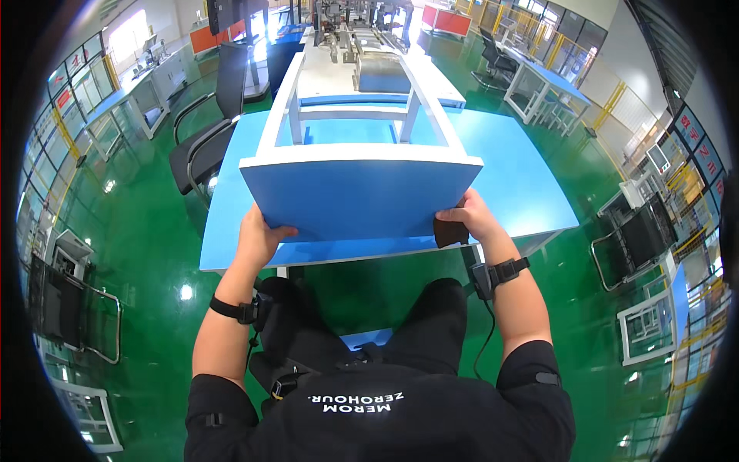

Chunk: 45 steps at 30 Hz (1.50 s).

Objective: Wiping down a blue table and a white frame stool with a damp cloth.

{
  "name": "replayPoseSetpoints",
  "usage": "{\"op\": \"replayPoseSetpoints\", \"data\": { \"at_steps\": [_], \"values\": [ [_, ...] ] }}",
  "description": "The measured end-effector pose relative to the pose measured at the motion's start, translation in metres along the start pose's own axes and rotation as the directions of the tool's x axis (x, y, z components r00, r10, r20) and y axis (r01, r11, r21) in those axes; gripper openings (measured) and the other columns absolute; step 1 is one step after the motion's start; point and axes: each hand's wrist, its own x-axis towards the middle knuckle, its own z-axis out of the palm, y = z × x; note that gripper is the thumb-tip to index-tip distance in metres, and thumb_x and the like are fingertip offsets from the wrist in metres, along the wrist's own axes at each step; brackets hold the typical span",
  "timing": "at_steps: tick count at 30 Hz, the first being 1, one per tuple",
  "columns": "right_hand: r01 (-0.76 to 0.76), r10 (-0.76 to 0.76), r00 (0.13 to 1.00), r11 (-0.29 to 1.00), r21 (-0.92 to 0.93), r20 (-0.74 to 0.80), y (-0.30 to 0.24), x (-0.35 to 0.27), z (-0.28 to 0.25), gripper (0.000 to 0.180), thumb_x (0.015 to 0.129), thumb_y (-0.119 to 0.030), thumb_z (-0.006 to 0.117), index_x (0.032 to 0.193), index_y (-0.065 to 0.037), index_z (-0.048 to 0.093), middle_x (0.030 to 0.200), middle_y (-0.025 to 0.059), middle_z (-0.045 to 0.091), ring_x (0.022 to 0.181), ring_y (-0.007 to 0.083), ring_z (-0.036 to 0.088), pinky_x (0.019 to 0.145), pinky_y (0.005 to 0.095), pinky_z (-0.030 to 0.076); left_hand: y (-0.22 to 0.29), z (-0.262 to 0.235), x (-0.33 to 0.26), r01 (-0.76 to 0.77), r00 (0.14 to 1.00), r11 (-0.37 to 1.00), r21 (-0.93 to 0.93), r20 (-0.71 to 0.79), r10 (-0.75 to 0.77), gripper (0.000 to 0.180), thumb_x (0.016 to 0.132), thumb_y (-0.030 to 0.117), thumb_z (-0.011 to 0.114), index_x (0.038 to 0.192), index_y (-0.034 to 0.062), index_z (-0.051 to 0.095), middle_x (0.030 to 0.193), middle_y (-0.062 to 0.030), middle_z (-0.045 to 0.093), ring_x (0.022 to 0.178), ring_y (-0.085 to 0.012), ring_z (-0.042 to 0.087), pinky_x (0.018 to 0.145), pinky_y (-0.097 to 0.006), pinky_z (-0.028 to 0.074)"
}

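Observation:
A stool with a blue seat (pixel 358 196) and a white frame (pixel 350 114) lies tipped on the blue table (pixel 523 181). Its seat faces me, while the legs point away. My left hand (pixel 260 236) grips the seat's lower left edge, thumb on the blue face and the other fingers hidden behind. At the lower right edge, my right hand (pixel 473 215) is closed on the stool, with a dark brown cloth (pixel 450 232) under its thumb. The cloth hangs down along that corner.
Beyond the stool stands a white bench (pixel 323 73) carrying metal machinery (pixel 381 69). A black armchair (pixel 212 142) is close to the table's left side. Further chairs, such as one at the right (pixel 635 239), and blue-topped desks (pixel 554 77) stand around the green floor (pixel 146 231).

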Motion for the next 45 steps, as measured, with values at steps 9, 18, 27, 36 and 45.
{"op": "replayPoseSetpoints", "data": {
  "at_steps": [9,18,27,36,45],
  "values": [
    [0.009,-0.008,1.000,0.996,0.092,-0.011,0.022,0.006,-0.015,0.054,0.075,0.009,0.078,0.125,-0.002,0.062,0.117,0.0068,0.070,0.110,0.0200,0.066,0.098,0.0359,0.053,0.002,0.021,0.007,0.055,0.995,0.992,0.113,0.071,-0.063,0.056,0.065,-0.010,0.086,0.115,0.0024,0.062,0.101,-0.0100,0.072,0.095,-0.0238,0.069,0.085,-0.037,0.055],
    [0.087,-0.159,0.899,0.978,-0.188,-0.409,0.054,0.005,-0.008,0.056,0.079,-0.003,0.082,0.121,-0.001,0.045,0.101,0.0091,0.062,0.093,0.0192,0.063,0.081,0.0362,0.056,-0.007,0.010,0.025,-0.022,0.981,0.993,0.120,0.192,-0.002,0.066,0.075,0.005,0.086,0.132,0.0004,0.054,0.122,-0.0166,0.067,0.117,-0.0302,0.063,0.102,-0.040,0.048],
    [0.213,-0.718,0.636,0.516,-0.830,-0.283,0.095,-0.039,0.033,0.038,0.079,-0.004,0.074,0.113,0.000,0.059,0.112,0.0174,0.062,0.099,0.0372,0.061,0.086,0.0468,0.049,0.132,0.012,0.050,-0.568,0.662,0.395,0.722,0.115,0.741,0.062,0.092,0.027,0.072,0.144,0.0024,0.050,0.144,-0.0194,0.053,0.139,-0.0390,0.045,0.116,-0.044,0.035],
    [-0.097,-0.715,0.657,0.233,-0.968,-0.238,0.110,-0.031,0.045,0.038,0.086,-0.028,0.077,0.112,-0.001,0.073,0.108,0.0160,0.064,0.098,0.0357,0.061,0.087,0.0464,0.049,0.161,0.055,0.101,-0.513,0.857,0.519,0.684,0.433,0.278,0.057,0.103,0.062,0.042,0.120,0.0154,0.070,0.096,-0.0157,0.073,0.096,-0.0383,0.069,0.086,-0.045,0.054],
    [-0.157,-0.624,0.694,0.353,-0.922,-0.357,0.115,-0.020,0.041,0.034,0.086,-0.025,0.079,0.107,-0.004,0.063,0.095,0.0175,0.069,0.093,0.0372,0.067,0.081,0.0463,0.053,0.172,0.056,0.092,-0.471,0.882,0.546,0.693,0.369,0.293,0.055,0.102,0.053,0.048,0.100,0.0042,0.073,0.094,-0.0211,0.073,0.090,-0.0402,0.070,0.081,-0.045,0.055]
  ]
}}
